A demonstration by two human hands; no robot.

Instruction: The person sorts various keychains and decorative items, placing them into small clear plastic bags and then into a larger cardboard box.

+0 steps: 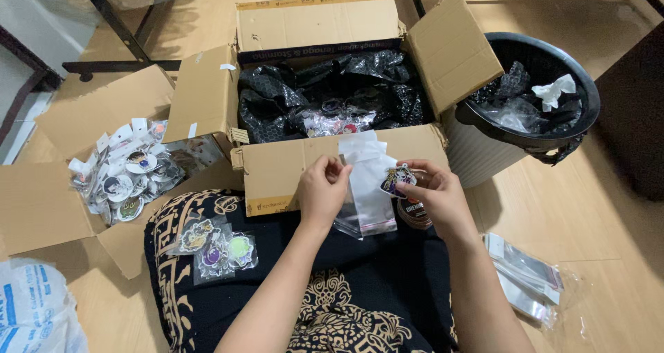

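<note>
My left hand (323,189) pinches the top edge of a small clear plastic sleeve (366,187) that hangs in front of the big cardboard box (277,169). Beside the sleeve's opening, my right hand (437,195) holds a small flat charm with a cartoon figure (398,180). Below my right hand sits a round dark roll (413,213), partly hidden. The box is open and lined with black plastic (332,90), with more charms lying inside it. A few bagged charms (216,248) lie on the black and gold patterned cloth over my lap (360,270).
An open cardboard box (41,201) at the left holds several bagged charms. A black waste bin (536,104) with crumpled plastic and tissue stands at the right. A stack of clear sleeves (526,277) lies on the wooden floor. A white plastic bag (34,311) sits at the lower left.
</note>
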